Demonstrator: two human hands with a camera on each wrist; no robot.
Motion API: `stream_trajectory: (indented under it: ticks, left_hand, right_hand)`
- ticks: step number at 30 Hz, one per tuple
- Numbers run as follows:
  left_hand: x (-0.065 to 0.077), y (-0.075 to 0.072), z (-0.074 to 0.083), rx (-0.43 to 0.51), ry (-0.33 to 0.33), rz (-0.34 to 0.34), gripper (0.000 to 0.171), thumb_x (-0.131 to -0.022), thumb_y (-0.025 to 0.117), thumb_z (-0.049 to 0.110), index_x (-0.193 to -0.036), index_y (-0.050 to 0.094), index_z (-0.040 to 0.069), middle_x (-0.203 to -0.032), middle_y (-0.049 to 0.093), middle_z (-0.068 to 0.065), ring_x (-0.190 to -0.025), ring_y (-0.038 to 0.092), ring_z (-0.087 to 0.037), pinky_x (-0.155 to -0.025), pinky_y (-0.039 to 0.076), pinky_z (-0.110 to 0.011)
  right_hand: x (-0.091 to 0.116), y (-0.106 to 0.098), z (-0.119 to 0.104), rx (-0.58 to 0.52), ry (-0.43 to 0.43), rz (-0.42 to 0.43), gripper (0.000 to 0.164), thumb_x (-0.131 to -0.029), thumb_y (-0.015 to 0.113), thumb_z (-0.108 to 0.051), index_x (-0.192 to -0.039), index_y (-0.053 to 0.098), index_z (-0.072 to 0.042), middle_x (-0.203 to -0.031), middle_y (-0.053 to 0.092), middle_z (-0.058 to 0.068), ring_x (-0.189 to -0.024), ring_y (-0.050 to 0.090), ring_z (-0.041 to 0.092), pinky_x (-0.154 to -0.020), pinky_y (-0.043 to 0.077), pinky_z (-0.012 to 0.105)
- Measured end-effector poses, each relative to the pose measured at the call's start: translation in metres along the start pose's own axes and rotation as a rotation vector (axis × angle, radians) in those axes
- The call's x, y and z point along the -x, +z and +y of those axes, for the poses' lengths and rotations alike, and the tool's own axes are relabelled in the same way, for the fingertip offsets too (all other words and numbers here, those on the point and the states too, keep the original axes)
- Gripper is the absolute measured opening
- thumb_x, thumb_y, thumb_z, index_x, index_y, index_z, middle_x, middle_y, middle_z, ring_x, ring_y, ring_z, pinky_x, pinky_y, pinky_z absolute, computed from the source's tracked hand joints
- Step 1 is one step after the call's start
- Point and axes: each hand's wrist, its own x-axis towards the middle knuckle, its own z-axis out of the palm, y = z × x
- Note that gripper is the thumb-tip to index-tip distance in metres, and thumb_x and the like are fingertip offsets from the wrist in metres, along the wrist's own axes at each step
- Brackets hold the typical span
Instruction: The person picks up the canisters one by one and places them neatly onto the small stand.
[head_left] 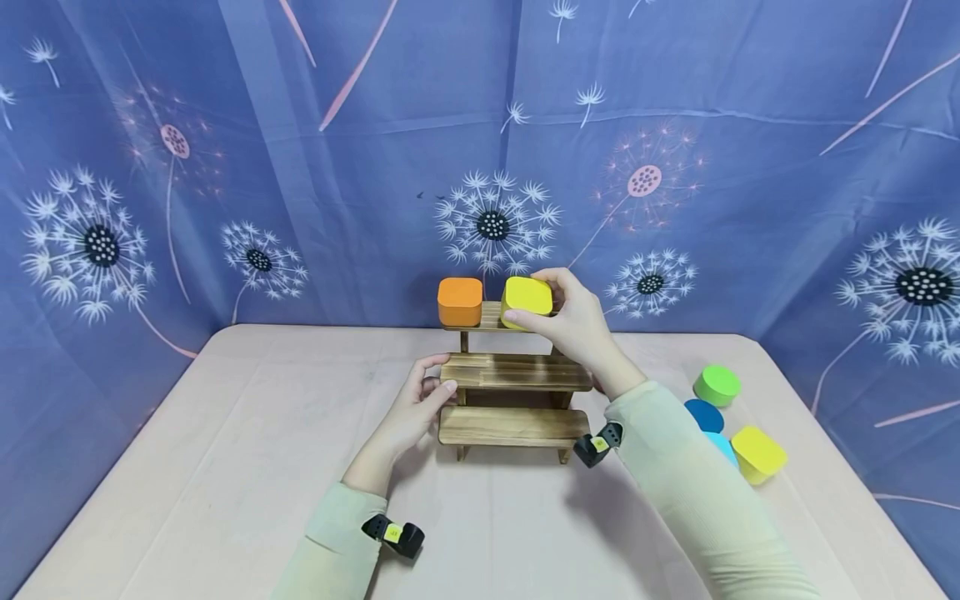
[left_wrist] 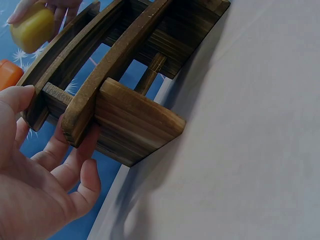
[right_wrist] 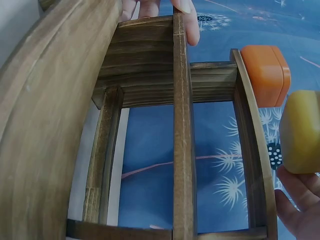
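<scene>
Currently, the wooden stand (head_left: 514, 427) is standing at the fingers of the left hand (head_left: 411, 407), which are gripping its middle step; bracing gently should prevent tipping. The right hand (head_left: 581, 321) is pinching the yellow block (head_left: 528, 293) over the top step, contact beneath being unclear; lowering it level, clear of the orange block (head_left: 460, 302) left of those fingers, should work best.
</scene>
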Motion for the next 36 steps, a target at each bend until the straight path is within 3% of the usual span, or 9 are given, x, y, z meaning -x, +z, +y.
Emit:
stream_trajectory:
  ticks: [19, 28, 32, 36]
  left_hand:
    - [0.001, 0.001, 0.001, 0.014, 0.015, 0.001, 0.044, -0.096, 0.053, 0.015, -0.137, 0.037, 0.021, -0.097, 0.060, -0.015, -0.088, 0.063, -0.021, -0.081, 0.053, -0.039]
    - [0.001, 0.001, 0.003, -0.010, 0.015, 0.006, 0.045, -0.097, 0.052, 0.015, -0.138, 0.036, 0.021, -0.097, 0.061, -0.014, -0.090, 0.064, -0.023, -0.078, 0.053, -0.035]
    - [0.001, 0.001, 0.003, -0.018, 0.012, 0.005, 0.044, -0.097, 0.052, 0.017, -0.138, 0.036, 0.022, -0.098, 0.061, -0.014, -0.091, 0.064, -0.022, -0.076, 0.052, -0.034]
    - [0.001, 0.001, 0.002, -0.021, 0.014, 0.012, 0.044, -0.097, 0.052, 0.016, -0.138, 0.036, 0.021, -0.097, 0.061, -0.015, -0.091, 0.064, -0.023, -0.075, 0.052, -0.034]
  right_hand:
    - [-0.012, 0.012, 0.010, -0.037, 0.038, -0.029, 0.062, -0.073, 0.080, -0.039, -0.120, 0.050, -0.012, -0.103, 0.062, 0.007, -0.083, 0.058, 0.021, -0.070, 0.049, 0.031]
    - [-0.012, 0.015, 0.011, 0.033, 0.064, -0.022, 0.068, -0.072, 0.079, -0.045, -0.123, 0.049, -0.013, -0.102, 0.063, 0.006, -0.083, 0.059, 0.021, -0.072, 0.048, 0.033]
    - [-0.013, 0.011, 0.010, 0.005, 0.085, -0.063, 0.075, -0.072, 0.081, -0.041, -0.131, 0.046, -0.011, -0.114, 0.063, 0.007, -0.096, 0.061, 0.021, -0.083, 0.048, 0.036]
    - [-0.016, 0.000, 0.011, -0.137, 0.114, -0.174, 0.078, -0.074, 0.081, -0.029, -0.139, 0.041, -0.010, -0.129, 0.057, 0.009, -0.114, 0.056, 0.024, -0.098, 0.044, 0.040]
